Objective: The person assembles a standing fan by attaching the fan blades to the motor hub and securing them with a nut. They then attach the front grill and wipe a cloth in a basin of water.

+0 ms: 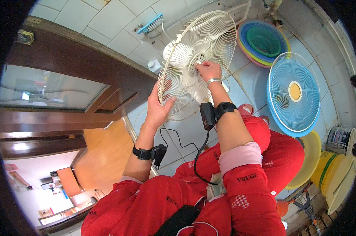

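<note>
An electric fan's cream wire rear grille [225,43] stands tilted in front of me, its front cover off. My left hand [158,104] grips the grille's lower left rim, thumb on the near side and fingers partly hidden behind the wires. At the centre, the fingers of my right hand [209,71] pinch a small pale knob [199,63] on the fan's hub. Pale parts of the fan show through the wires; their details are unclear. To the right, the round white front grille [295,125] with a yellow centre disc leans on a light blue basin [274,112].
Stacked coloured basins [245,47] stand at the far right. Nearer lie a yellow basin [313,157], yellow buckets [327,169] and a white wire basket [349,137]. A blue brush [151,23] hangs on the tiled wall. A brown door [87,67] stands at left. A black cable [201,157] crosses my lap.
</note>
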Demonstrator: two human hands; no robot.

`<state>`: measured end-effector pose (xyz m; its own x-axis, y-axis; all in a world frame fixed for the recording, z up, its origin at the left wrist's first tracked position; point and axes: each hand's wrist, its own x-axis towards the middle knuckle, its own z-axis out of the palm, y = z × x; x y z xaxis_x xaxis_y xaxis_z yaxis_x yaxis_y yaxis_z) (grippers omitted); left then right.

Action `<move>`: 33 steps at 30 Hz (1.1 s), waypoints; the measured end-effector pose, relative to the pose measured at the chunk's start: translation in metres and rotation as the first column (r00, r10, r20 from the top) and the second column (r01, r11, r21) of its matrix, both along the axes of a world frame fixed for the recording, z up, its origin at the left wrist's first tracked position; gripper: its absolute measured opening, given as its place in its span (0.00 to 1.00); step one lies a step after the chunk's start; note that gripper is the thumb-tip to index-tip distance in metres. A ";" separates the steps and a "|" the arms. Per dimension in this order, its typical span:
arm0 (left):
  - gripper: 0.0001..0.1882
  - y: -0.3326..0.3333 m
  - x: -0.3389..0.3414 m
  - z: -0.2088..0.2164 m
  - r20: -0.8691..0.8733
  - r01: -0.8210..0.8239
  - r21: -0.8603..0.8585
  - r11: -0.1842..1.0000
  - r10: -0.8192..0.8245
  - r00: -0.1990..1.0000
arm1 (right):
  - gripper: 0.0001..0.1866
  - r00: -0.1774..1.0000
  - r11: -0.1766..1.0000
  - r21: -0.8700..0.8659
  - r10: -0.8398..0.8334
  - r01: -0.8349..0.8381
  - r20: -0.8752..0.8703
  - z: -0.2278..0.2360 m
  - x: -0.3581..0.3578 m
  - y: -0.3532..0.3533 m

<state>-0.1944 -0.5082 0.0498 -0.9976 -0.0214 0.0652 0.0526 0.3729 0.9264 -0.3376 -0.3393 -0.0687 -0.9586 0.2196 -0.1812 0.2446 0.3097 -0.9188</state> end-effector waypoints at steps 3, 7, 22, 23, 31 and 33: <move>0.34 0.000 -0.002 -0.004 -0.007 -0.004 -0.004 1.000 0.004 1.000 | 0.17 1.000 1.000 -0.017 0.007 -0.007 0.007 -0.001 0.001 0.002; 0.35 -0.003 -0.003 -0.002 -0.007 -0.008 -0.030 1.000 0.008 1.000 | 0.17 0.999 0.999 -0.038 0.027 -0.026 0.031 0.001 0.002 0.003; 0.37 0.001 0.005 -0.013 -0.015 -0.123 -0.124 0.985 0.122 0.992 | 0.15 1.000 1.000 0.002 -0.015 0.015 0.005 0.008 0.010 -0.001; 0.37 0.003 0.005 -0.008 -0.120 -0.131 -0.195 0.972 0.110 0.987 | 0.15 1.000 1.000 -0.016 -0.008 0.008 0.013 0.008 0.009 -0.001; 0.25 0.034 0.073 0.024 -0.489 0.017 -0.443 0.896 -0.257 0.834 | 0.17 0.993 0.999 -0.046 0.026 -0.021 0.116 0.007 0.006 -0.002; 0.17 0.060 0.069 -0.008 -0.274 0.069 -0.172 0.983 -0.115 0.955 | 0.17 0.992 0.998 -0.065 0.030 -0.022 0.123 0.007 0.006 -0.003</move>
